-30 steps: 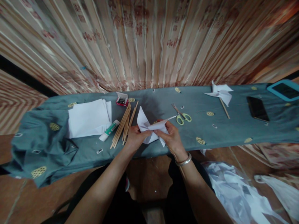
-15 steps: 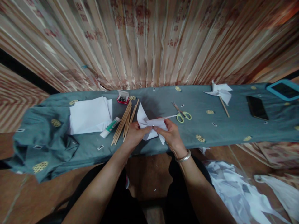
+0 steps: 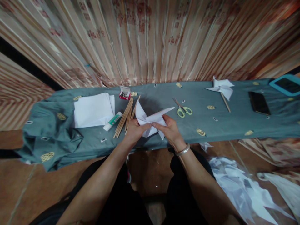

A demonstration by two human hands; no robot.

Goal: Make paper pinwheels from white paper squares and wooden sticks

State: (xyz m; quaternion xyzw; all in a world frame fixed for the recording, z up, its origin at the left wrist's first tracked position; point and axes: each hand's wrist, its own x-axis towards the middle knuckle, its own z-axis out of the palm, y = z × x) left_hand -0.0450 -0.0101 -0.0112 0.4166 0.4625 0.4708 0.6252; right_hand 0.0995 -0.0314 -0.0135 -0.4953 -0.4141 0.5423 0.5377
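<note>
Both hands hold a folded white paper pinwheel [image 3: 150, 120] over the near edge of a bench covered in grey-blue cloth [image 3: 229, 125]. My left hand [image 3: 134, 131] grips its left side, my right hand [image 3: 170, 131] pinches its middle, where a small pin head shows. Paper points stick out up-left and to the right. A bundle of wooden sticks [image 3: 125, 117] lies just left of my left hand, beside a glue stick [image 3: 112, 121].
A stack of white paper [image 3: 93, 109] and a small red box of pins [image 3: 124, 93] lie to the left. Green-handled scissors [image 3: 182, 109], a finished pinwheel on a stick [image 3: 221, 89], a black phone [image 3: 259, 103] and a blue-cased tablet [image 3: 284, 84] lie to the right. Paper scraps [image 3: 234, 184] cover the floor.
The hands and the paper pinwheel have shifted slightly up and away in view as the head moved. The grip on the paper looks the same.
</note>
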